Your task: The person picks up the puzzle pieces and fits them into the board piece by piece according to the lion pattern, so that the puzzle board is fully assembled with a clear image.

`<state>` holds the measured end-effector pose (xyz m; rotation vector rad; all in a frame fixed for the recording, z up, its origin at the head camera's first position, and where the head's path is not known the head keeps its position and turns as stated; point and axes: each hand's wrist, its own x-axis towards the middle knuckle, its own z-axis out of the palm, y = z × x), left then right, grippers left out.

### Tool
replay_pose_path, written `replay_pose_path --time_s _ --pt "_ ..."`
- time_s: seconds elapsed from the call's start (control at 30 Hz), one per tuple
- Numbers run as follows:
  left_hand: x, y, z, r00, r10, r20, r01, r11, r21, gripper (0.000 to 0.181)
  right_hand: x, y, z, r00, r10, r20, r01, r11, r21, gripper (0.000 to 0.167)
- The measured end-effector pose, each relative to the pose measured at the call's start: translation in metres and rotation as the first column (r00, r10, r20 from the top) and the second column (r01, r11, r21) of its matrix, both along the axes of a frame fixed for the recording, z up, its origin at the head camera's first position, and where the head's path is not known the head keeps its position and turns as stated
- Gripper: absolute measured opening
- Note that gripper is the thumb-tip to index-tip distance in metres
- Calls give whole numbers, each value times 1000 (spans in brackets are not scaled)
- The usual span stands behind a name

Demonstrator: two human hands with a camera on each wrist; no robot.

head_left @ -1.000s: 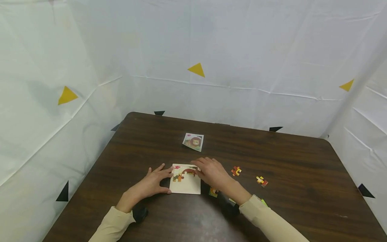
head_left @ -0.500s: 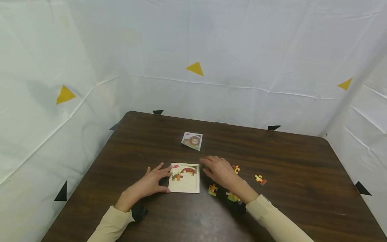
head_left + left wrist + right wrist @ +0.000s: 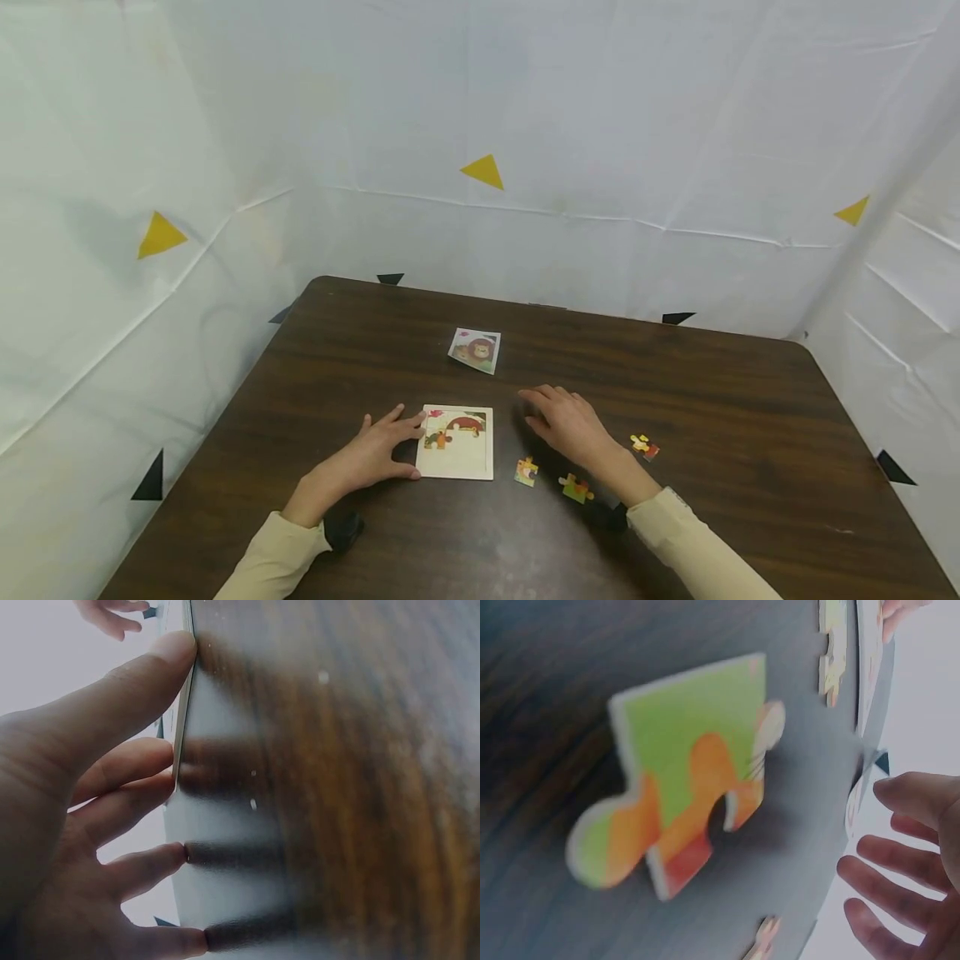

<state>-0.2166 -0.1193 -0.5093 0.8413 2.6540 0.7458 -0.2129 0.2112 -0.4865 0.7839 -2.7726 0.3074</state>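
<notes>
R hand (image 3: 567, 423) is released, fingers loose, nothing in grasp that I can see; L hand (image 3: 375, 450), also ungrasping, is spread, touching puzzle tray (image 3: 468, 461) at its left edge. I'd pinch, e.g., green pc (image 3: 576, 489) by its rim, match tabs, press flat w/ L bracing. Tray: set pcs (image 3: 437, 439) along top & left, rest bare. Loose nearby: orange-white pc (image 3: 527, 472); yellow-red pc (image 3: 645, 447) farther R.

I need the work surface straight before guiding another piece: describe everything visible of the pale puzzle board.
The puzzle board is pale, thin and roughly square, apparently wood, with a narrow plain border. It lies flat on the dark table. Set pieces cover its far side and part of the left, showing pink, green, orange and reddish-brown; the near right area is bare. The left hand touches its left edge.
</notes>
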Motion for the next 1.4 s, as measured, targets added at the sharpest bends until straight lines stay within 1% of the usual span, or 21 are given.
replay_pose_path --time_s 0.2,0.4,0.53,0.8,0.93,1.13,1.3,1.4 --pt "1 0 2 1000 -7 1 7 1000 3 63 1 14 -4 999 -45 23 45 999 24 46" --pt "1 -1 3 1000 -7 -3 7 1000 -1 62 3 25 -10 995 -72 73 69 996 50 47" --pt "1 0 3 1000 -6 -7 6 1000 -4 62 6 30 -11 991 -90 99 83 994 68 48" --pt "0 0 1 1000 -9 -9 9 1000 1 62 12 40 -13 994 -84 76 78 994 79 51" --pt "0 0 0 1000 -4 -7 4 1000 -2 63 15 46 -14 992 -107 73 102 992 70 52" --pt "0 -1 -1 1000 -4 -1 4 1000 0 63 16 53 -14 984 -156 85 153 987 42 50" --pt "0 -1 -2 1000 -1 -12 1 1000 -1 63 18 56 -12 983 -161 91 159 987 33 49" --pt "0 -1 -3 1000 3 -10 -3 1000 2 63 20 58 -10 981 -161 111 157 987 39 50"
